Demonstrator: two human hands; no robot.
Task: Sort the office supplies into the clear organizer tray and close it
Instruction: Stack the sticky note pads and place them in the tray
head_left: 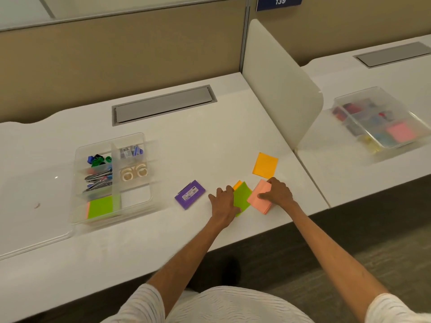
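The clear organizer tray [149, 201] sits at the left of the white desk, with binder clips, clamps, tape rolls and a green sticky pad in its compartments. Its clear lid [35, 238] lies flat to the tray's left. My left hand [222, 203] grips a green sticky pad [242, 198] that lies over a small orange pad [238, 184]. My right hand [278, 192] grips a pink sticky pad [258, 199] right beside it. A larger orange pad [265, 165] lies behind them. A purple staple box [190, 194] rests between the tray and my left hand.
A white divider panel [279, 89] stands at the desk's right side. Beyond it on the neighbouring desk is another closed clear tray [377, 117] of supplies. A grey cable hatch [163, 104] is set into the desk at the back. The desk's front edge runs close to my hands.
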